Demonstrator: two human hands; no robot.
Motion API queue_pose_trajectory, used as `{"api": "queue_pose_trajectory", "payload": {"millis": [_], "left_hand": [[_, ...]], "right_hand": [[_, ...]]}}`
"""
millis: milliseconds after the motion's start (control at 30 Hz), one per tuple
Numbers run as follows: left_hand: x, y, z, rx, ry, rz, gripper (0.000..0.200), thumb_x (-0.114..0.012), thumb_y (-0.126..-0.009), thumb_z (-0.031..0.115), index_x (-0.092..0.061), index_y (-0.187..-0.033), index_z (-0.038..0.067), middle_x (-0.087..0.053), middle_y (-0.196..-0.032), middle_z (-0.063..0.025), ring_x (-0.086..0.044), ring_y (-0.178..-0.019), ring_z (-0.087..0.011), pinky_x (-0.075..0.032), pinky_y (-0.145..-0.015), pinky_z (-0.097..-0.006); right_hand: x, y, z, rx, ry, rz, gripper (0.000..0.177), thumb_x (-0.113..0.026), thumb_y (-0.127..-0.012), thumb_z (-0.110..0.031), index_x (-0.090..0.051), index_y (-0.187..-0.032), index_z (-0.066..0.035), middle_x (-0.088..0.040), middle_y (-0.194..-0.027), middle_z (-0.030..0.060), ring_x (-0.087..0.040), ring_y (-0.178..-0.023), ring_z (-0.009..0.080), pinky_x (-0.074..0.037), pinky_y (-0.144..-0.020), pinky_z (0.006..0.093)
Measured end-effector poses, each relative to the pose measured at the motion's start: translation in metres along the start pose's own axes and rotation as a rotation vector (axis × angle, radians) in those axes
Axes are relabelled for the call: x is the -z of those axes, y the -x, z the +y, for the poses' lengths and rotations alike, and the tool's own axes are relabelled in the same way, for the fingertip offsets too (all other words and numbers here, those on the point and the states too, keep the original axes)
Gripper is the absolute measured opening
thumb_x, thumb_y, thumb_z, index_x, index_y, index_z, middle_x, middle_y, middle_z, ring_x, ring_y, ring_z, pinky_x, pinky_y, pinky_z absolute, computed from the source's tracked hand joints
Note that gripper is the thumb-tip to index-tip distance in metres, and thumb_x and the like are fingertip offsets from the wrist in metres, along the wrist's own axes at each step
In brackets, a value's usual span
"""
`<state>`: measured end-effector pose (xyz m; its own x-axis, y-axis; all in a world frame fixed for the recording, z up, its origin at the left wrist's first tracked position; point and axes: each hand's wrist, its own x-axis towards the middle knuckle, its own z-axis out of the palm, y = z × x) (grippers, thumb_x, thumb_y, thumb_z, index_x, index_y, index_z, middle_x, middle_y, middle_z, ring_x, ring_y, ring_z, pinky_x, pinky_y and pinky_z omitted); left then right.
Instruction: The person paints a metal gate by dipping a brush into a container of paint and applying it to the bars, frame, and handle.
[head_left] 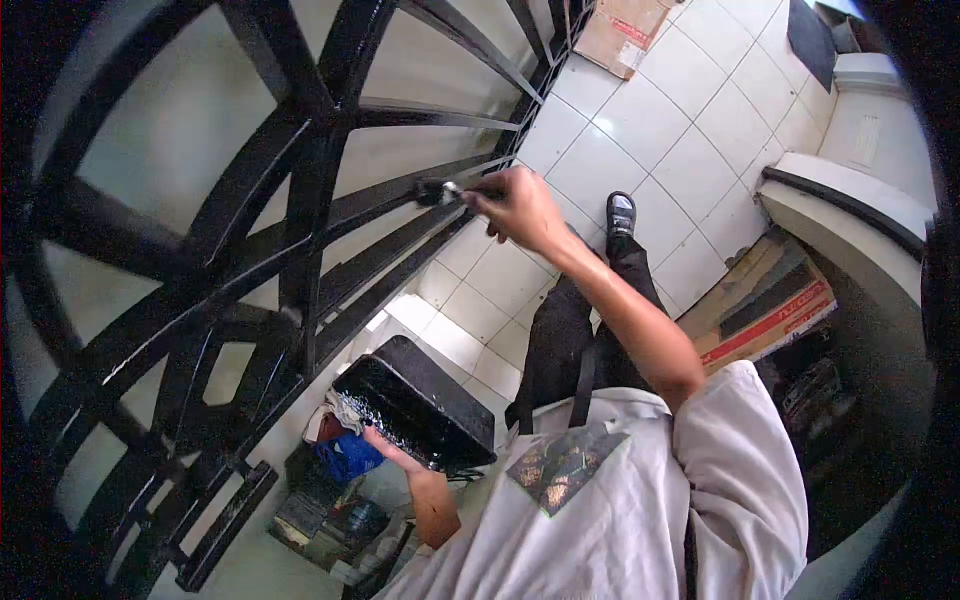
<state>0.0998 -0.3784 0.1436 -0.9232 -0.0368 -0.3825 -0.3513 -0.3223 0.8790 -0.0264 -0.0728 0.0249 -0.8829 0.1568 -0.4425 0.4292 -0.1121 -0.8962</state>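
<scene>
In the head view my right hand is closed around the handle of a paintbrush with a metal ferrule and dark bristles. The bristles meet a bar of the black metal grille, whose curved and straight bars fill the left side and shine as if wet in places. Lower down, my left hand grips the edge of a black rectangular tray, held tilted near my waist. Glossy black paint coats its inside. Some of the left fingers are hidden beneath the tray.
Under the tray sit a blue bag and several stacked items by the wall. Flattened cardboard leans at the right below a curved white ledge. Another cardboard piece lies on the white tiled floor at the top.
</scene>
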Motion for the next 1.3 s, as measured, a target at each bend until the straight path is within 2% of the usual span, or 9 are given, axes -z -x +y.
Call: {"api": "queue_pose_trajectory", "payload": {"millis": [100,167,233,300,400,667,733,1000,1300], "left_hand": [[-0.014,0.009,0.007,0.050,0.258,-0.096,0.058,-0.036,-0.093,0.049,-0.039,-0.136,0.011,-0.045,-0.136,-0.0142,-0.048,-0.119,-0.0306,-0.038,-0.101,-0.0477],[-0.016,0.014,0.012,0.045,0.202,0.053,0.061,-0.036,-0.091,0.052,-0.041,-0.136,0.011,-0.043,-0.139,-0.0134,-0.046,-0.121,-0.0305,-0.037,-0.102,-0.0490],[0.006,0.023,0.003,-0.230,-0.371,0.083,0.062,-0.037,-0.088,0.055,-0.046,-0.134,0.013,-0.044,-0.138,-0.0097,-0.047,-0.121,-0.0302,-0.037,-0.102,-0.0499],[-0.029,0.027,0.021,0.064,0.148,0.338,0.060,-0.040,-0.088,0.053,-0.046,-0.133,0.013,-0.046,-0.136,-0.0100,-0.048,-0.118,-0.0308,-0.040,-0.099,-0.0492],[-0.037,0.029,0.023,0.050,0.187,0.303,0.057,-0.042,-0.087,0.052,-0.050,-0.128,0.012,-0.051,-0.130,-0.0085,-0.051,-0.114,-0.0273,-0.043,-0.094,-0.0455],[-0.041,0.033,0.017,0.094,0.399,0.101,0.055,-0.040,-0.089,0.050,-0.050,-0.128,0.012,-0.057,-0.123,-0.0083,-0.057,-0.108,-0.0274,-0.047,-0.092,-0.0447],[-0.033,0.032,0.012,0.086,0.422,0.077,0.054,-0.038,-0.090,0.049,-0.051,-0.127,0.012,-0.057,-0.123,-0.0081,-0.057,-0.106,-0.0269,-0.048,-0.090,-0.0450],[0.000,0.032,-0.003,0.153,0.396,0.089,0.055,-0.042,-0.090,0.050,-0.049,-0.128,0.011,-0.055,-0.124,-0.0084,-0.055,-0.108,-0.0270,-0.046,-0.094,-0.0419],[0.046,-0.024,0.001,0.285,0.191,-0.015,0.059,-0.042,-0.089,0.053,-0.050,-0.127,0.007,-0.056,-0.121,-0.0116,-0.056,-0.108,-0.0262,-0.045,-0.095,-0.0395]], "right_hand": [[0.005,0.031,-0.036,0.031,-0.146,-0.094,0.029,-0.064,-0.088,-0.024,-0.068,-0.095,0.003,-0.065,-0.066,0.0048,-0.059,-0.048,0.0098,-0.047,-0.043,0.0242],[0.001,0.039,-0.033,0.080,-0.287,-0.087,0.026,-0.065,-0.086,-0.020,-0.068,-0.094,0.005,-0.063,-0.062,0.0082,-0.059,-0.048,0.0128,-0.050,-0.043,0.0281],[0.007,0.030,-0.019,0.024,-0.134,-0.065,0.028,-0.061,-0.088,-0.024,-0.068,-0.098,0.002,-0.067,-0.070,0.0063,-0.060,-0.050,0.0101,-0.050,-0.045,0.0253],[-0.004,0.004,0.023,0.040,-0.005,0.062,0.028,-0.061,-0.087,-0.021,-0.068,-0.098,0.003,-0.065,-0.064,0.0089,-0.061,-0.048,0.0124,-0.051,-0.045,0.0274],[-0.033,-0.014,0.036,0.172,0.228,0.144,0.024,-0.061,-0.084,-0.015,-0.067,-0.095,0.005,-0.062,-0.056,0.0103,-0.062,-0.047,0.0147,-0.051,-0.046,0.0303],[-0.001,0.098,-0.116,0.230,-0.138,-0.076,0.028,-0.065,-0.086,-0.024,-0.069,-0.097,0.001,-0.067,-0.072,0.0094,-0.059,-0.054,0.0112,-0.050,-0.052,0.0300],[0.016,0.104,-0.108,0.312,-0.199,-0.063,0.024,-0.061,-0.089,-0.020,-0.068,-0.100,0.001,-0.066,-0.072,0.0068,-0.056,-0.049,0.0092,-0.046,-0.041,0.0243],[0.071,0.110,-0.042,0.031,0.201,-0.065,0.022,-0.063,-0.087,-0.018,-0.069,-0.091,0.003,-0.066,-0.070,0.0058,-0.058,-0.049,0.0098,-0.048,-0.041,0.0264],[0.011,0.201,-0.124,0.077,0.149,-0.240,0.028,-0.069,-0.085,-0.027,-0.070,-0.095,0.000,-0.067,-0.071,0.0029,-0.049,-0.045,0.0047,-0.040,-0.040,0.0218]]}}
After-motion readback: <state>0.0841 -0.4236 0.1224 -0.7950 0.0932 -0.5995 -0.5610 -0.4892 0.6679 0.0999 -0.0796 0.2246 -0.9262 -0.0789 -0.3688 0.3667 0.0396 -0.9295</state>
